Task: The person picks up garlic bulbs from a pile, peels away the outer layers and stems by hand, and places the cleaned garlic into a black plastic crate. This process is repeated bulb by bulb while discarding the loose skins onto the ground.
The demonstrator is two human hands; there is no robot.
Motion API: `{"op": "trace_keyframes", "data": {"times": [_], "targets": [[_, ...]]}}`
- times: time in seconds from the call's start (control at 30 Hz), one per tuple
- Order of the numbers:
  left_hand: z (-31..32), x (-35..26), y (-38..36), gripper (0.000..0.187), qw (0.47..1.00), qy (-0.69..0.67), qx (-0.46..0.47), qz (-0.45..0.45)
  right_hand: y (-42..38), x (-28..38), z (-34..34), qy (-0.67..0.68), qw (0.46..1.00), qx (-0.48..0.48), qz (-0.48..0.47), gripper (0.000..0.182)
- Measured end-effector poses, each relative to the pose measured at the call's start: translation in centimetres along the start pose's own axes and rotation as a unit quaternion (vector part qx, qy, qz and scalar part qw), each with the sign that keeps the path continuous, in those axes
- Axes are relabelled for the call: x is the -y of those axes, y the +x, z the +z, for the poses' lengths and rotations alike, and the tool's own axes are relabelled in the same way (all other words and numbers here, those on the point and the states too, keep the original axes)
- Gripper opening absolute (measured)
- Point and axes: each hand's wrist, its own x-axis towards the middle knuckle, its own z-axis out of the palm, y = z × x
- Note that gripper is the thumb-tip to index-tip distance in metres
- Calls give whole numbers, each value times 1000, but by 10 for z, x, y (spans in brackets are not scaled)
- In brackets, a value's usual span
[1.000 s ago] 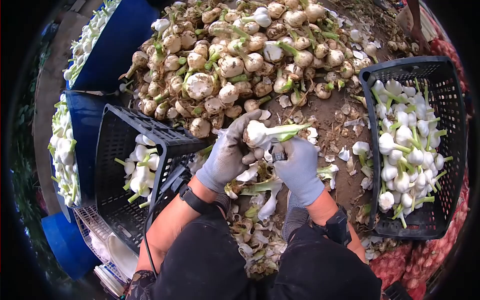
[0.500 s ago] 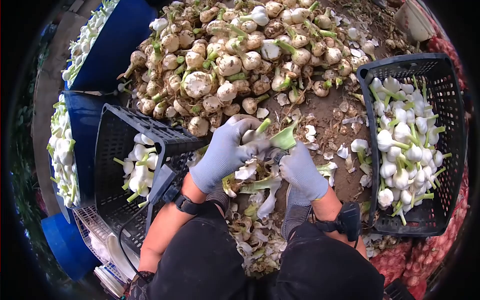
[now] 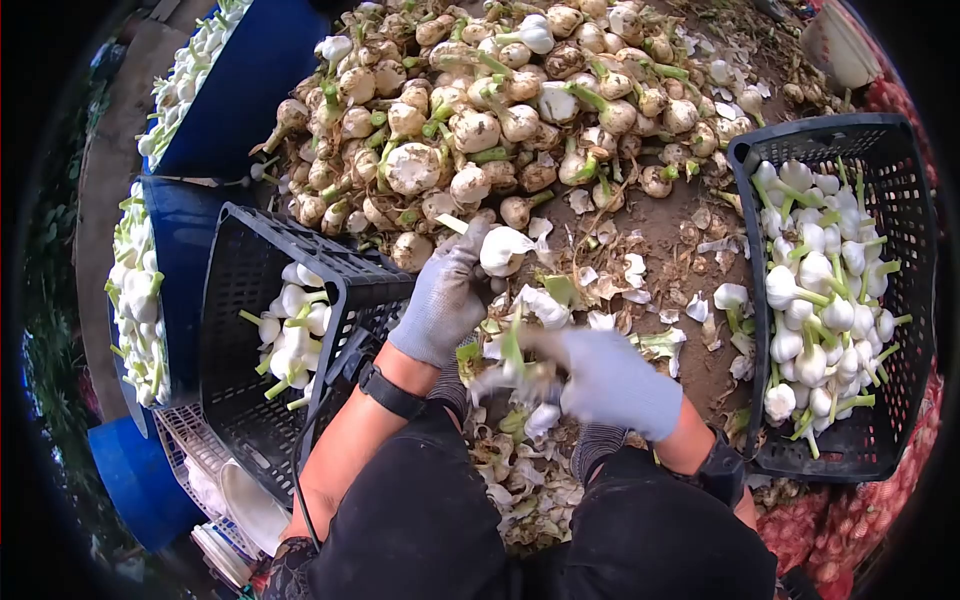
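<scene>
My left hand [image 3: 447,300], in a grey-white work glove, is closed around a clean white garlic bulb [image 3: 505,251] whose cut stem points up and left. Lower and to the right, my gloved right hand [image 3: 610,375] is smeared by motion, and I cannot tell what its fingers hold. A blurred green strip of garlic leaf [image 3: 513,348] shows just left of those fingers. Beneath both hands, peeled skins and leaves [image 3: 520,430] cover the ground between my shoes.
A large heap of unpeeled garlic [image 3: 470,130] lies ahead. Peeled bulbs fill much of a black crate [image 3: 745,300] at right; another black crate [image 3: 225,330] at left holds several. Blue containers [image 3: 185,290] of white garlic line the far left. Red net sacks [image 3: 850,530] sit at lower right.
The outer leaf has come off the bulb, which now shows bare and white in my left hand. My right hand has separated from it and moved down.
</scene>
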Motion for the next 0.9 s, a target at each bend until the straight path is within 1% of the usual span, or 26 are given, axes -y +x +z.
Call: {"op": "trace_keyframes", "data": {"times": [0.03, 0.07, 0.1, 0.13, 0.17, 0.2, 0.23, 0.27, 0.3, 0.33, 0.37, 0.4, 0.43, 0.47, 0.5, 0.53, 0.57, 0.63, 0.67, 0.7, 0.73, 0.77, 0.8, 0.83, 0.9], "targets": [[8, -7, 2, 28, 988, -127, -10, -90, 8, -4, -9, -207, 968, -91, 109, 35], [16, -15, -2, 25, 991, -84, -18, -100, 15, -11, -13, -209, 967, -93, 110, 35], [16, -11, -3, 25, 991, -85, -20, -103, 21, -20, -11, -149, 959, -227, 77, 39], [16, -7, -4, 26, 993, -46, -33, -107, 25, -27, -7, -84, 929, -357, 45, 44], [18, -4, -3, 28, 993, -7, -44, -109, 31, -32, -5, -81, 929, -358, 47, 44], [25, -7, -4, 36, 991, 37, -54, -119, 37, -34, -5, -156, 926, -344, 19, 35], [24, -4, -3, 36, 991, 37, -53, -119, 41, -33, -6, -229, 917, -326, -10, 28], [20, 2, -1, 36, 994, -4, -52, -96, 41, -29, -5, -246, 924, -293, -2, 23], [16, 7, 2, 36, 995, -45, -52, -71, 38, -22, -6, -247, 924, -293, -5, 23], [13, 11, 4, 36, 995, -58, -62, -45, 30, -13, -5, 100, 976, -196, -13, 22], [8, 13, 10, 35, 994, -76, -57, -46, 20, -1, -6, 435, 898, -70, -16, 22], [11, 6, 7, 36, 994, -67, -72, -54, 4, 17, -19, 455, 889, 21, -38, 19], [15, 0, 3, 37, 993, -58, -83, -62, -2, 18, -19, 361, 924, -27, -123, 18], [12, -1, 2, 37, 993, -58, -83, -62, 5, 14, -15, 387, 914, -95, -74, 16], [7, -2, 0, 39, 995, -51, -30, -86, 15, 5, -10, 408, 898, -165, -27, 16], [7, -5, 1, 40, 993, -43, 25, -106, 22, -13, -11, 81, 954, -287, -16, 20], [16, -1, 3, 42, 991, -89, -17, -100, 22, -25, -8, 76, 953, -291, -17, 20], [27, -12, 0, 42, 990, -99, -24, -102, 17, -31, -6, 152, 951, -257, 78, 27], [33, -22, 2, 40, 998, 22, 44, -43, 19, -41, 1, 161, 956, -233, 69, 27], [41, -34, 1, 39, 984, 137, 109, 20, 21, -44, 6, 67, 966, -236, 80, 27], [65, -48, 4, 42, 993, 1, 98, -60, 26, -56, 21, 34, 964, -256, 63, 27], [80, -62, 5, 45, 963, -89, 255, -25, 30, -65, 30, 2, 961, -275, 40, 28], [106, -89, -6, 45, 973, -41, 225, 28, 31, -56, 16, -7, 968, -232, 96, 30], [126, -108, -13, 47, 978, 10, 193, 81, 34, -54, 0, -20, 959, -249, 134, 28], [108, -116, 4, 48, 979, 64, 122, 153, 46, -96, -28, -29, 904, -398, 155, 28]]}}
